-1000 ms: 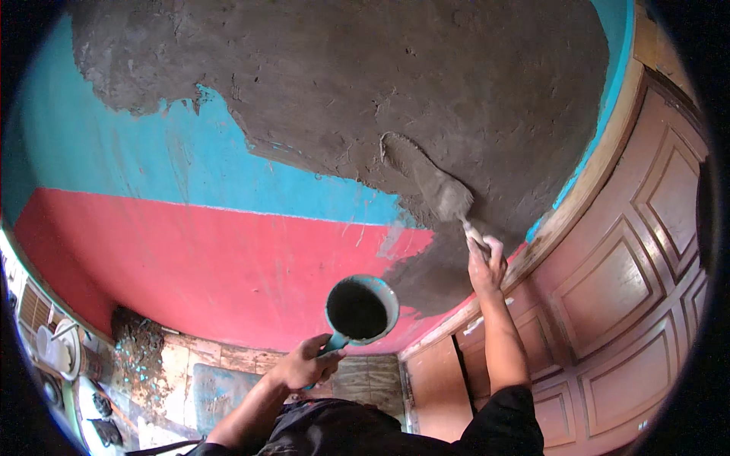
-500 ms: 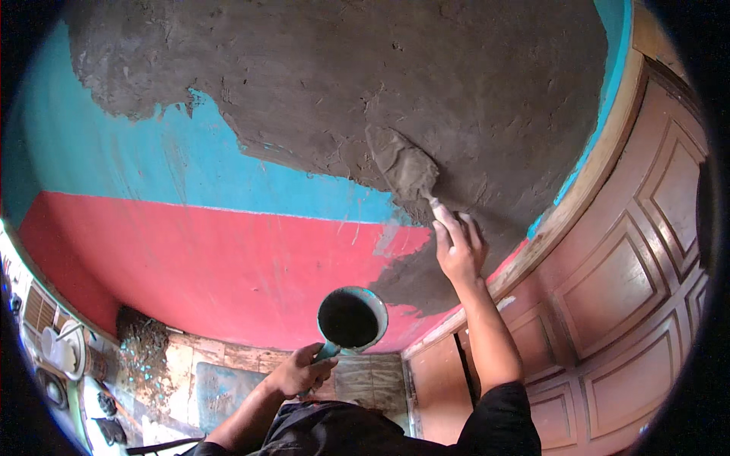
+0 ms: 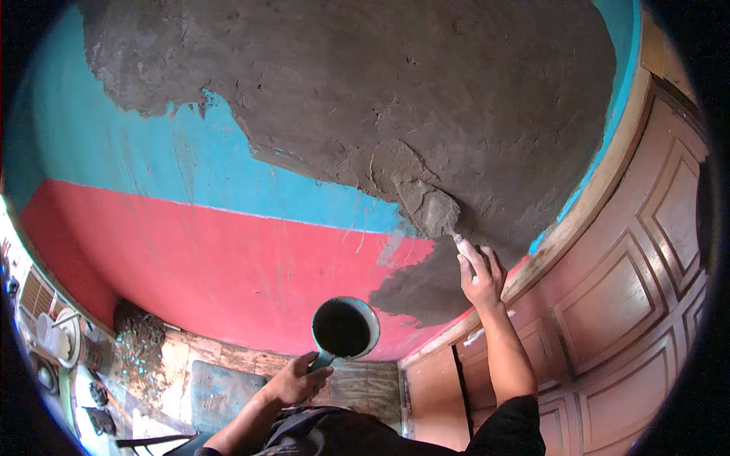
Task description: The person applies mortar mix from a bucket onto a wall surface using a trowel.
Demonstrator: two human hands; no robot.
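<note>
- Eight o'clock: dark debris heap flecked with teal.
- Seven o'clock: left hand, wrapped round the handle of a round, teal-handled dipper with a pale inner wall; the dipper, at six, holds dark mix.
- Two to three o'clock, near centre: mortar-caked, pale-handled trowel over the grey-coated wall. It has slid down-right, leaving a ridge-edged patch at its eleven; mix seems laid there but not smoothed.
- Four o'clock: right hand, fingers closed on the trowel's handle.
</note>
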